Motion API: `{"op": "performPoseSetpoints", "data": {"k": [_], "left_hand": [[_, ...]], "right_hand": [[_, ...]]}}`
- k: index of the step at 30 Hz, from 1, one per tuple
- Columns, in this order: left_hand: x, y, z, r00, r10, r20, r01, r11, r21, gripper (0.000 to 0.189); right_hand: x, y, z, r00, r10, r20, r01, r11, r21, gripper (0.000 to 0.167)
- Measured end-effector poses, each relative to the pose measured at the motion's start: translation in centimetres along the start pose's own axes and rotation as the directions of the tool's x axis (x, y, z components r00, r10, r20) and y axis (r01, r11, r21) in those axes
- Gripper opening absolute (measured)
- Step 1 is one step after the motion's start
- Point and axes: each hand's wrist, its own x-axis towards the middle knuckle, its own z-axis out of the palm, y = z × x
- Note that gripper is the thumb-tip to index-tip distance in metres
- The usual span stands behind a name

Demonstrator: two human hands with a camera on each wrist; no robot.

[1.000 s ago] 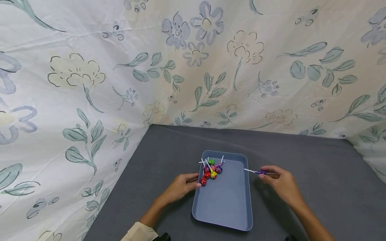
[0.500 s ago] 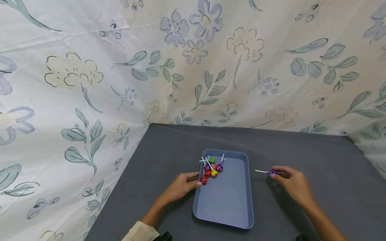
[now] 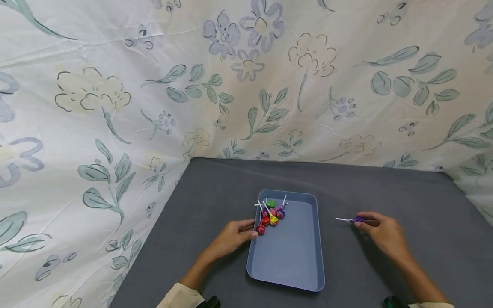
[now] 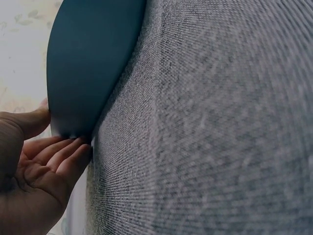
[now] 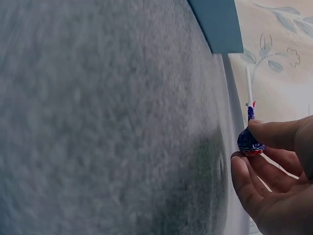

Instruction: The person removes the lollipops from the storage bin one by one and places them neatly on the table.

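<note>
A purple-wrapped lollipop [image 3: 358, 219] is pinched by its head between the thumb and fingers of my right hand [image 3: 385, 235], to the right of the tray. Its white stick points left; in the right wrist view the wrapper of the lollipop [image 5: 249, 142] looks dark blue with some red. My left hand [image 3: 229, 238] grips the left wall of the blue-grey tray [image 3: 285, 261], thumb at the rim and fingers against the outer side, as the left wrist view shows of the hand [image 4: 44, 166]. Several wrapped lollipops, including a yellow one [image 3: 273, 220] and a green one [image 3: 271, 204], lie bunched in the tray's far left part.
The tray rests on a dark grey cloth-covered table [image 3: 215, 184]. A flower-patterned fabric [image 3: 308, 85] hangs behind the table and along its left side.
My right hand has moved to the right with the purple lollipop, from beside the tray's right rim to well away from it. The left hand keeps its grip on the tray.
</note>
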Motion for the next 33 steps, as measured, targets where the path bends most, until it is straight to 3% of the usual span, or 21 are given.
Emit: {"op": "performPoseSetpoints", "data": {"k": [13, 33], "left_hand": [[-0.1, 0.0, -0.2, 1.0, -0.013, 0.016, 0.013, 1.0, -0.011, 0.056], [-0.1, 0.0, -0.2, 1.0, -0.021, 0.009, 0.021, 1.0, 0.005, 0.057]], "right_hand": [[0.7, 1.4, -0.5, 0.997, -0.033, -0.063, 0.026, 0.994, -0.108, 0.031], [0.7, 1.6, -0.6, 0.998, -0.016, -0.061, 0.009, 0.993, -0.115, 0.032]]}}
